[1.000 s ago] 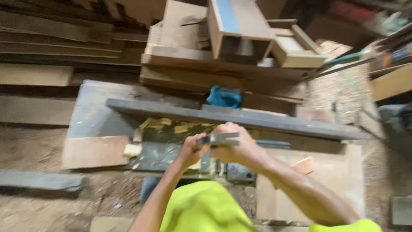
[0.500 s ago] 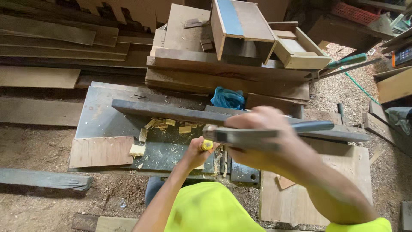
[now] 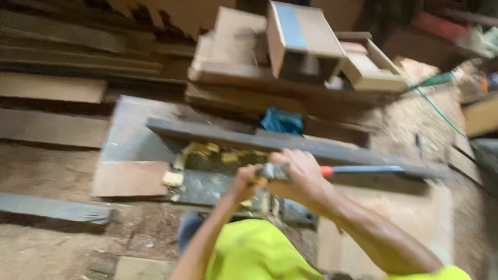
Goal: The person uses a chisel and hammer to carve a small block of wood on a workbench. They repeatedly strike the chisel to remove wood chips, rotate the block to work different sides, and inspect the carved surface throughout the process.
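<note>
The right hand (image 3: 301, 173) is closed around a grey metal tool (image 3: 274, 171), apparently at its head; the picture is blurred, so the exact kind of tool cannot be told. A long blue handle with an orange collar (image 3: 358, 169) is seen running out to the right from under this hand. The left hand (image 3: 244, 184) is closed too, just beside the right one and touching the same tool from the left, with something small and yellow (image 3: 258, 181) pinched at its fingers. Both hands are held low over a grey tabletop (image 3: 129, 137).

Just beyond the hands, small yellowish wood offcuts (image 3: 218, 153) are scattered on the tabletop, and a long dark plank (image 3: 233, 137) is laid across it behind them. A flat brown board (image 3: 129, 179) lies at the tabletop's left edge. Farther back a blue cloth (image 3: 282, 122) is tucked against stacked boards, on which open wooden boxes (image 3: 306, 46) are set. Sawdust (image 3: 46, 249) covers the floor.

As a judgement only: the work appears to be under way rather than finished, since cut pieces are already lying loose while the tool is being gripped with both hands; what remains cannot be told.
</note>
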